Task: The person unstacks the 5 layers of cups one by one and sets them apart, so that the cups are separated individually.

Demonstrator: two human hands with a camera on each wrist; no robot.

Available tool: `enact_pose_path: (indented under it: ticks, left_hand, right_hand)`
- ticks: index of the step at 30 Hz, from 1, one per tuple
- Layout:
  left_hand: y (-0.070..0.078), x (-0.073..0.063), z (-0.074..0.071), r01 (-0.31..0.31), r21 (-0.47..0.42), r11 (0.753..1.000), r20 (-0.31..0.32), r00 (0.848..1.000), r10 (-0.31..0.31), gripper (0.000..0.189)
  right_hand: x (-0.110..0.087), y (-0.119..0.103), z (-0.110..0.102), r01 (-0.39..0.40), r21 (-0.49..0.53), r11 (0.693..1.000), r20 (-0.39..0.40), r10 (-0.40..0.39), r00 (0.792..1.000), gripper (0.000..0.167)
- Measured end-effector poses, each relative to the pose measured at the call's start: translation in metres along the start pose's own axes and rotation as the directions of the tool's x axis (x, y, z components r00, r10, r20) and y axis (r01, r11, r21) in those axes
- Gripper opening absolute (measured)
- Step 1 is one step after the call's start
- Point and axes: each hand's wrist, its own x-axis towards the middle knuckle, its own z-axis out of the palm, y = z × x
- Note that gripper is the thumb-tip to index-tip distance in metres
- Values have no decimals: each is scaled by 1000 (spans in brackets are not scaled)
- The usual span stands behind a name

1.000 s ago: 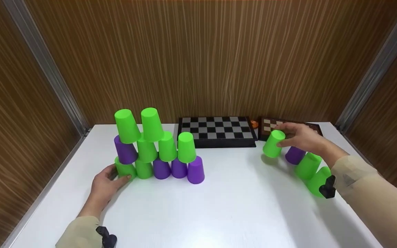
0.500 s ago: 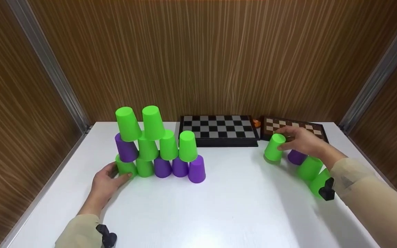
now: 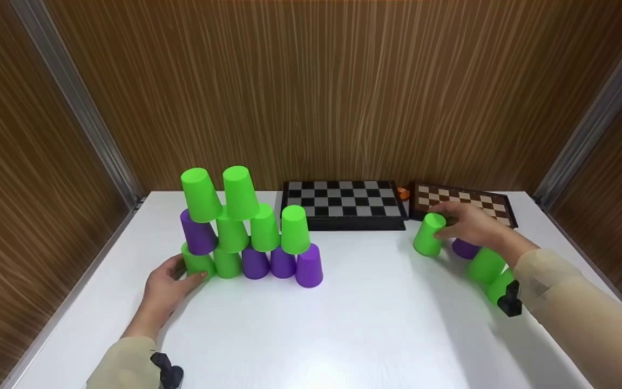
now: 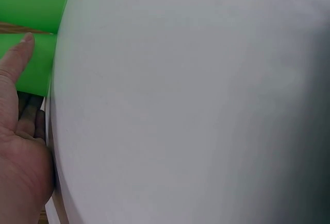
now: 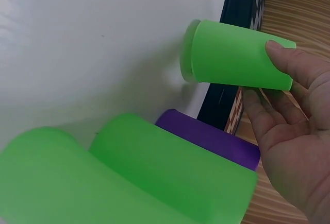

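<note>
The right hand (image 5: 294,147) grips an upturned green cup (image 5: 234,62) beside a purple cup (image 5: 211,141).

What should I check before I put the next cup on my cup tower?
1. Right hand grips the green cup: ok.
2. Left hand steadies the corner cup: ok.
3. Tower upright: not ok, top cups tilt.
4. Free spot on the third row: ok, right of the two top cups.
5. Spare cups close by: ok.
6. Held cup clear of the chessboard: ok.
</note>
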Motion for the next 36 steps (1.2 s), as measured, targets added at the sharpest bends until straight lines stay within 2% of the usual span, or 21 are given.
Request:
enact_pose_path:
  ticks: [9, 21, 30, 36]
  left_hand:
    - [1, -1, 1, -7, -9, 1000, -1, 1000, 7, 87]
    - [0, -2, 1, -21, -23, 1000, -11, 1000, 21, 85]
    - [2, -5, 1, -23, -2, 1000, -15, 1000, 23, 82]
    - [3, -5, 1, -28, -12, 1000, -20, 999, 27, 81]
  right_hand:
    - [0, 1, 0, 13, -4, 1000, 12, -13, 1000, 68]
    - [0, 0, 1, -27, -27, 999, 13, 27, 1000, 66]
    - [-4, -2, -2, 9, -30, 1000, 0, -9, 1000, 63]
    - [-9, -10, -15, 40, 4, 999, -6, -40, 999, 61]
